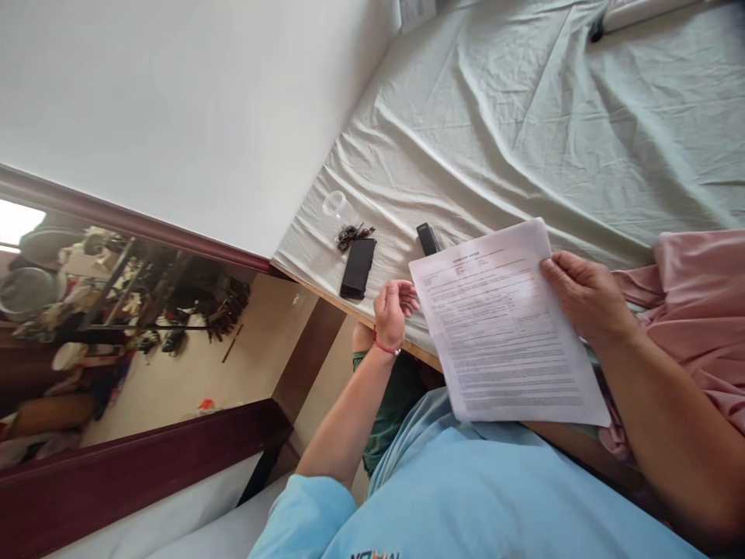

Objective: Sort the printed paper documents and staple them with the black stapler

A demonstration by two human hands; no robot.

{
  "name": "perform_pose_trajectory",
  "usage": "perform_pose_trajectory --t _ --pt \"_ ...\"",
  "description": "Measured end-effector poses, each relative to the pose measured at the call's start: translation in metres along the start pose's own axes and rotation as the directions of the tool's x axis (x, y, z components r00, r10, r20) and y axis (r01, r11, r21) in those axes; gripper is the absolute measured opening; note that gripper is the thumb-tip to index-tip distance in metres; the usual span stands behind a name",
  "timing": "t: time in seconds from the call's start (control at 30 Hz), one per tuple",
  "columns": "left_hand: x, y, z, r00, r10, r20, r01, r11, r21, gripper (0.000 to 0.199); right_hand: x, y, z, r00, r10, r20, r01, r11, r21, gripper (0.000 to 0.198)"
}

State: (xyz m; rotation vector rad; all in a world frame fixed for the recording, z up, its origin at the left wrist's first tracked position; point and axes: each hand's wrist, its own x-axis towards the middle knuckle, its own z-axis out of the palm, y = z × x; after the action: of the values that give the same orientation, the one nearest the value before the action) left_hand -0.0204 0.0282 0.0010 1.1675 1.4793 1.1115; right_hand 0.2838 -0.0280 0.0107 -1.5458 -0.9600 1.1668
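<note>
My right hand [590,295] is closed on the upper right edge of a printed paper sheet [506,334], thumb on top. The sheet is tilted toward me, dense with small text, its lower part over my lap. Just off its left edge is my left hand [394,307], with loosely bent fingers and nothing seen in them; a red string is round that wrist. A black phone [358,268] lies beyond that hand on the table. Behind the sheet's top left corner lies a small black oblong object [427,239], partly hidden.
A pale cloth [524,147] with folds covers the table. Near the wall are a small dark bunch, perhaps keys [352,237], and a clear plastic cup [337,206]. Pink fabric [704,303] lies at right. A white object [646,14] stands at the far edge.
</note>
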Motion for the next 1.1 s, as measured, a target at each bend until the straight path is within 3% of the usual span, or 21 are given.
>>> perform_pose_trajectory --t 0.1,0.2,0.33,0.47,0.7,0.97,1.1 --pt "-0.021 -0.004 0.009 0.983 -0.061 0.175 0.07 0.996 -0.049 0.058 0.001 0.0 0.0 0.995 0.053 -0.09 -0.045 0.995 0.094 0.026" --pt "-0.037 -0.014 0.014 0.97 -0.05 0.24 0.058 0.998 -0.027 0.056 -0.001 0.0 0.001 0.987 0.049 -0.153 -0.037 0.996 0.083 0.023" --pt "-0.046 -0.024 0.012 0.98 -0.039 0.194 0.029 0.998 0.054 0.049 -0.001 0.002 0.004 0.988 0.057 -0.146 -0.033 0.986 0.166 0.024" --pt "-0.049 -0.021 0.008 0.968 0.016 0.249 -0.059 0.984 0.166 0.05 0.0 0.004 0.005 0.987 0.074 -0.144 -0.039 0.973 0.229 0.024" --pt "-0.051 -0.014 0.011 0.95 0.024 0.312 -0.077 0.984 0.161 0.042 0.001 0.009 0.003 0.991 -0.023 -0.135 0.031 0.998 0.061 0.027" --pt "-0.049 -0.028 0.01 0.978 0.011 0.208 -0.043 0.987 0.153 0.05 0.003 0.014 0.007 0.999 0.004 -0.036 0.002 0.985 0.172 0.021" --pt "-0.047 -0.033 0.009 0.982 0.089 0.168 -0.111 0.986 0.127 0.053 0.005 0.021 0.007 0.998 0.062 0.022 -0.065 0.987 0.148 0.021"
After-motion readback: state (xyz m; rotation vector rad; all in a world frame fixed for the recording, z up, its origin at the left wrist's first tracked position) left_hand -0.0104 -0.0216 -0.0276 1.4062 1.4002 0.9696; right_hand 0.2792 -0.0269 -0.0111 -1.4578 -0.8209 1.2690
